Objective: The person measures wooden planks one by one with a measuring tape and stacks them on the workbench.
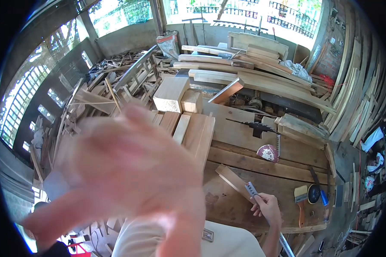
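My left hand (137, 167) is raised close to the camera and covers much of the left and middle view. It is smeared by motion, so its finger pose and anything in it cannot be made out. Lower right, my right hand (268, 208) is closed around a metal ruler (251, 189) with printed numbers. The ruler's other end slants down past the wrist. Under its upper end lies a short wooden strip (231, 180) on the wooden workbench (278, 184); whether my fingers also grip the strip cannot be told.
Right on the bench lie a brush (301, 195), a round black object (314, 194) and a blue-handled tool (324, 197). A reddish half-disc (267, 153) sits mid-bench near a dark notched cutout. Wood blocks (171, 94) stand behind my left hand; long boards (261, 83) lie stacked behind.
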`<action>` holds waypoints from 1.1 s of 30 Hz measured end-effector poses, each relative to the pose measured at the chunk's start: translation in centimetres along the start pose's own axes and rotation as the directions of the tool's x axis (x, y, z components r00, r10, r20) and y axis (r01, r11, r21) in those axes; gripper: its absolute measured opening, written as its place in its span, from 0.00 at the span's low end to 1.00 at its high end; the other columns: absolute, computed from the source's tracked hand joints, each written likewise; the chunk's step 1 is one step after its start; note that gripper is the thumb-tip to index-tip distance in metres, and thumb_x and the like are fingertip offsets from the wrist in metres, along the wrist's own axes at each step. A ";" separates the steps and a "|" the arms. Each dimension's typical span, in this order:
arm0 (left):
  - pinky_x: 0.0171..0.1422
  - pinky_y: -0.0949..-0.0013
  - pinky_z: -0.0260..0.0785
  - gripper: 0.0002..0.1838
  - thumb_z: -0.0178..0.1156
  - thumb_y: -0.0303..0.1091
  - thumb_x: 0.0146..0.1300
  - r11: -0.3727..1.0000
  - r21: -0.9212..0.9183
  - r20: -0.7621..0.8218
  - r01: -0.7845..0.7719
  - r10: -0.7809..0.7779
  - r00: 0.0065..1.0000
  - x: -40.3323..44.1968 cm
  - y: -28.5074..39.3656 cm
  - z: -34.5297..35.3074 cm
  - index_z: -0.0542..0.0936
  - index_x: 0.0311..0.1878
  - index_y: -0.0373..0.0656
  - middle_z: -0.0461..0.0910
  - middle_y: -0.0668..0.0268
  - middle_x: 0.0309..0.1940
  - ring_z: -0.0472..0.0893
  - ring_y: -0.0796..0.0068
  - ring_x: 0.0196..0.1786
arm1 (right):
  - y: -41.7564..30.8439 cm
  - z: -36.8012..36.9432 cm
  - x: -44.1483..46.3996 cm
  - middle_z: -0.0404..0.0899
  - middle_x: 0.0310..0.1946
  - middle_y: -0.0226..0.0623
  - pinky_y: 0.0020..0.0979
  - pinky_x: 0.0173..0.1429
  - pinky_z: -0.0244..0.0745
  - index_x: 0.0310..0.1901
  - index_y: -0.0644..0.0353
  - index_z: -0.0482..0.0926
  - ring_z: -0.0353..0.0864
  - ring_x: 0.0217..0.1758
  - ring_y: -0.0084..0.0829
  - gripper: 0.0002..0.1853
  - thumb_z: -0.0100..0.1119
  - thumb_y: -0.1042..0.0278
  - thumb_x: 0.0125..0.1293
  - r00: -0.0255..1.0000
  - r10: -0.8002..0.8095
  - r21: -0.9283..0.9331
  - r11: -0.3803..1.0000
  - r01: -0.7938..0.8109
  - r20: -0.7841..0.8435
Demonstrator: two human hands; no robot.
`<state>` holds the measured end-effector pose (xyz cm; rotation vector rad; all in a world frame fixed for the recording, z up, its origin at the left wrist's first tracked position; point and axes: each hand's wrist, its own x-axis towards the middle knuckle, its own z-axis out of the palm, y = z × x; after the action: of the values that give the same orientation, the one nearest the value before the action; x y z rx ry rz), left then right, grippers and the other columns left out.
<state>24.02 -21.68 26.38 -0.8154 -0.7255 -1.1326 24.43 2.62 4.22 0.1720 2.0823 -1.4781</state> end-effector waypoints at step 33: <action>0.28 0.71 0.67 0.17 0.61 0.46 0.51 0.132 0.937 0.274 0.324 -0.853 -0.445 -19.7 -2.5 -12.3 0.79 0.26 0.39 0.78 0.65 0.16 0.78 0.73 0.22 | -0.2 -0.5 -1.6 0.77 0.17 0.38 0.23 0.26 0.75 0.31 0.69 0.77 0.78 0.20 0.23 0.12 0.50 0.66 0.60 0.994 0.065 -0.156 0.986 -0.052 0.084</action>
<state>17.45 -23.18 3.99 -0.3652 -3.0263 -1.3021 25.44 3.30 5.34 0.1048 2.0904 -1.2623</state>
